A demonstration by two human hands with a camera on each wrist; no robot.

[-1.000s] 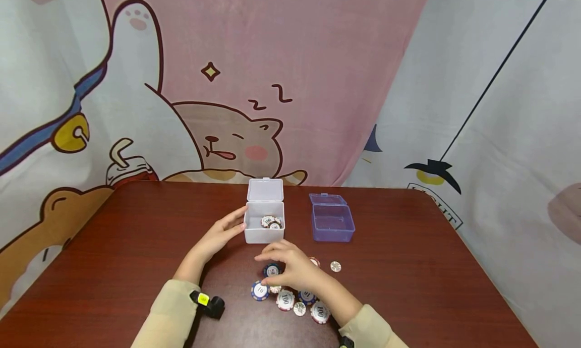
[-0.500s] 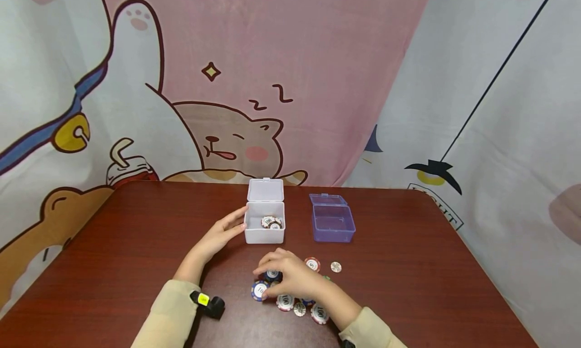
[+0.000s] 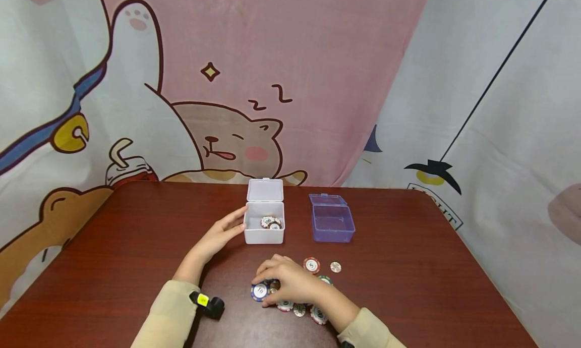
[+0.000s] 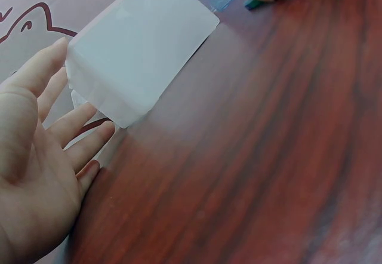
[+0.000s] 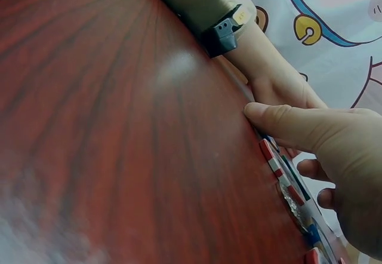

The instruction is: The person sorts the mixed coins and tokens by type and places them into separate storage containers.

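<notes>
My left hand [image 3: 223,233] rests its straight fingers against the left side of an open white plastic box [image 3: 265,236], which holds several poker chips [image 3: 270,222]. The left wrist view shows the same fingers [image 4: 88,147] along the box's end. Over a loose group of chips, my right hand [image 3: 292,280] has its index finger and thumb at opposite edges of a blue poker chip [image 3: 260,291] marked 10. Other chips lie partly hidden under the palm. In the right wrist view the thumb [image 5: 280,117] is low over the table, beside a red-and-white chip [image 5: 274,159].
An open purple translucent box [image 3: 333,229] stands right of the white one. A red chip [image 3: 311,265] marked 5, a green-edged chip [image 3: 325,280], a white chip [image 3: 318,314] and small shiny discs [image 3: 335,267] lie about the brown table [image 3: 408,277]. A printed curtain hangs behind.
My right hand has come down and slightly toward me, its index finger and thumb closing in on the blue chip. The left hand and both boxes have stayed in place.
</notes>
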